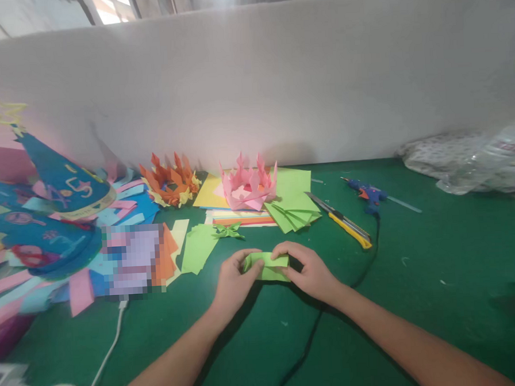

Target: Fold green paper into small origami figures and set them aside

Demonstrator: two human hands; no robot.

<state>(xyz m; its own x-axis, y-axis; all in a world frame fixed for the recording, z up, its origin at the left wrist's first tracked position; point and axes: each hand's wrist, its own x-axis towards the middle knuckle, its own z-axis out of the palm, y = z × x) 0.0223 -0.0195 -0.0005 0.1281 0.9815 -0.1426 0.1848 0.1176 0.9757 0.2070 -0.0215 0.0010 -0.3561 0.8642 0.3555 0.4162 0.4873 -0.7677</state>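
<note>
A light green sheet of paper (270,272), partly folded over at its top, is held between my two hands just above the green table. My left hand (240,277) pinches its left end, thumb in front and fingers behind. At the right end, my right hand (307,268) grips the same paper with thumb and fingers closed. Beyond my hands lies a small folded green paper piece (228,230), beside a fan of green paper sheets (197,248). More green sheets (293,214) lie near a pink paper crown (249,187).
An orange and yellow paper crown (173,183) stands at the back. To the right lie a yellow utility knife (348,227) and a blue glue gun (367,194), its black cord crossing the table. Blue paper hats (62,174) and coloured strips crowd the left. A plastic bottle (492,152) lies far right.
</note>
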